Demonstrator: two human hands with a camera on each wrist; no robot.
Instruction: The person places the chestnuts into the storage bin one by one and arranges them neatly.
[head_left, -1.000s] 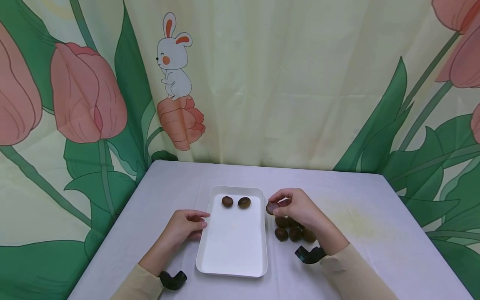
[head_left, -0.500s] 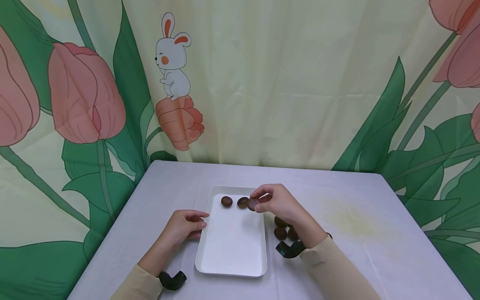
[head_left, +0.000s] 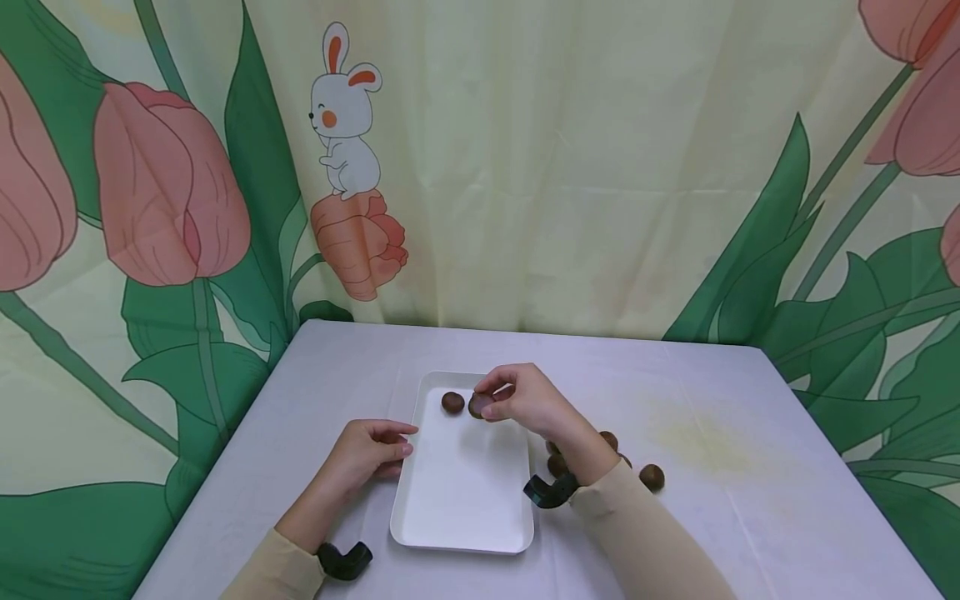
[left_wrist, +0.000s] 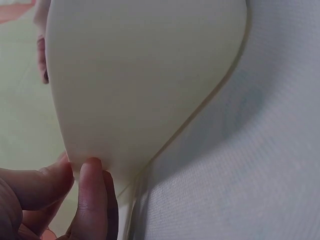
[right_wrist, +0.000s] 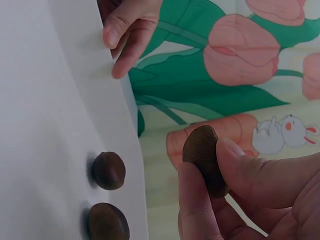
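Note:
My right hand (head_left: 525, 402) pinches a brown chestnut (right_wrist: 204, 159) between thumb and fingers, raised above the far part of a white tray (head_left: 465, 500). Two more chestnuts lie on the tray: one (head_left: 452, 403) shows in the head view, and the second (right_wrist: 108, 221) shows in the right wrist view but is mostly covered by the held one from the head. At the tray's left edge, my left hand (head_left: 367, 452) grips the rim. In the left wrist view its fingers (left_wrist: 92, 195) lie against the tray's outer wall.
Several chestnuts (head_left: 652, 477) sit on the white tablecloth (head_left: 720, 433) right of the tray, partly hidden by the right forearm. Behind the table hangs a curtain (head_left: 555, 167) printed with tulips and a rabbit. Each wrist wears a black camera (head_left: 551, 492).
From beside the loose chestnuts, my right hand has moved left over the tray with the chestnut it holds. My left hand stays at the tray's rim.

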